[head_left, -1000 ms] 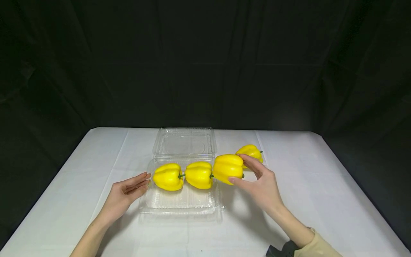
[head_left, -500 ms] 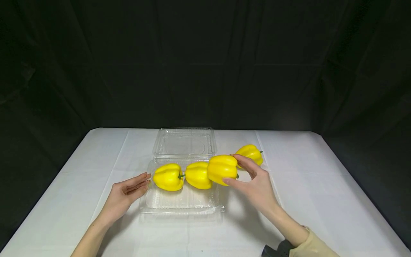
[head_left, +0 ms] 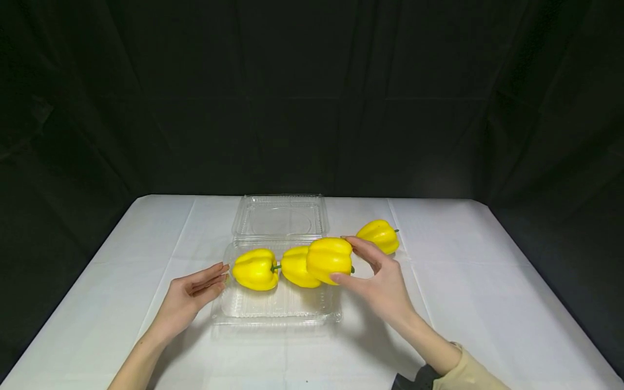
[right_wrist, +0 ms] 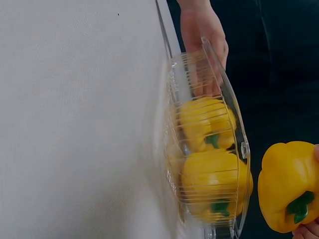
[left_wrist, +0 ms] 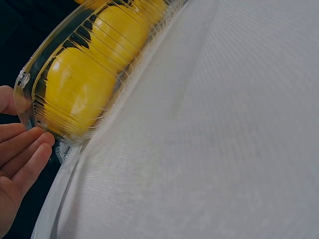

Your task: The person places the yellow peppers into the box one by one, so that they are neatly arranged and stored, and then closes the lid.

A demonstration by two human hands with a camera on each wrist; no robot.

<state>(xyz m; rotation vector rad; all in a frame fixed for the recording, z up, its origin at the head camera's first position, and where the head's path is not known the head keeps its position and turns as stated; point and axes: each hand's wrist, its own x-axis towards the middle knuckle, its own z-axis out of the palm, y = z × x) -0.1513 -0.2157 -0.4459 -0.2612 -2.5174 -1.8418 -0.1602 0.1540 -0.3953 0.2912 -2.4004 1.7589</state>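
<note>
My right hand (head_left: 385, 281) holds a yellow bell pepper (head_left: 329, 260) between thumb and fingers, its green stem toward the palm. In the right wrist view, that pepper (right_wrist: 281, 181) is clear of the rim of a transparent plastic clamshell container (head_left: 273, 309). Two more yellow peppers lie in the container's base, a left one (head_left: 254, 269) and a right one (head_left: 294, 266), which the held pepper partly covers in the head view. With fingers nearly straight, my left hand (head_left: 187, 298) touches the container's left end; in the left wrist view, the fingertips (left_wrist: 45, 137) meet its ribbed wall.
The container's lid (head_left: 280, 214) lies folded back, away from me. Another yellow pepper (head_left: 379, 235) rests on the white-covered table (head_left: 468, 281) at the right, beyond my right hand. Dark curtains (head_left: 312, 97) hang behind and at both sides.
My right hand has carried its pepper leftward, from the container's right edge to over the right pepper in the base. My left hand has stayed in place.
</note>
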